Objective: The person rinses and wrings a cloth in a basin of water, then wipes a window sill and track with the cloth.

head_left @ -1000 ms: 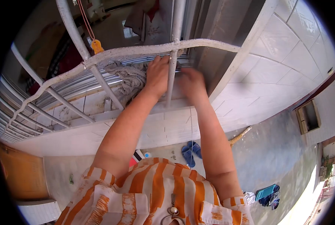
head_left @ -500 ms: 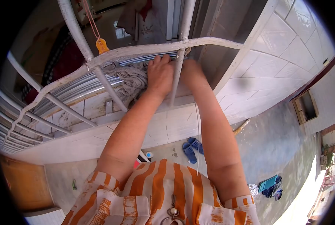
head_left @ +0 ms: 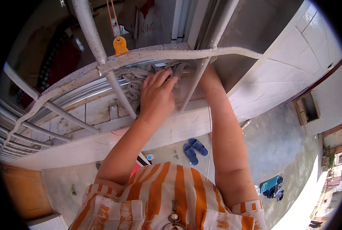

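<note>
A crumpled grey cloth [head_left: 134, 82] lies bunched along the metal tracks of a window sill, behind white bars. My left hand [head_left: 158, 94] reaches between two bars with its fingers bent over the cloth and closed on it; folds show beyond the fingertips. My right hand [head_left: 210, 74] is behind a slanting bar [head_left: 196, 82], low in the corner beside the window frame. Its fingers are hidden, so what it touches I cannot make out.
A curved white rail [head_left: 155, 56] crosses the bars in front of the window. An orange tag [head_left: 120, 46] hangs there on a cord. White tiled wall [head_left: 282, 76] rises at the right. Blue slippers [head_left: 196, 148] and a teal item [head_left: 269, 184] beside dark cloth lie on the ground.
My left hand has moved away from my right hand and lies lower on the cloth, fingers more in view. My right hand has gone further behind the bar. The view has shifted slightly.
</note>
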